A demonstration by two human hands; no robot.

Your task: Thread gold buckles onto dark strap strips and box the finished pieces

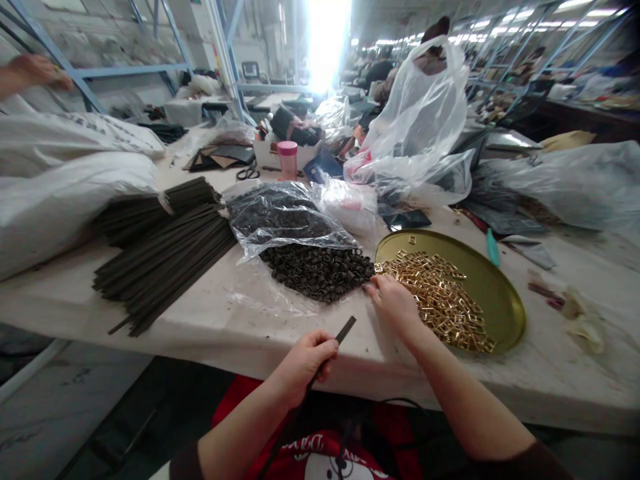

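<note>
My left hand (313, 360) is closed around a narrow dark strap (346, 329); its cut tip points up and right, and its length hangs down over my lap. My right hand (395, 303) reaches to the gap between the black loops and the tray, fingers pinched together. A small gold buckle (379, 268) shows at those fingertips. Just left of them, many small black loops (320, 273) spill from a clear plastic bag (285, 213). Beside my right wrist, a round gold tray (505, 300) bears a heap of gold buckles (445, 300).
Bundled dark straps (170, 260) lie at the left, beside white sacks (75, 180). Behind the loops stand a pink-lidded jar (288, 160) and black scissors (248, 173). A teal-handled tool (493, 247) lies right of the tray. Another person's hand (37, 72) shows at far left.
</note>
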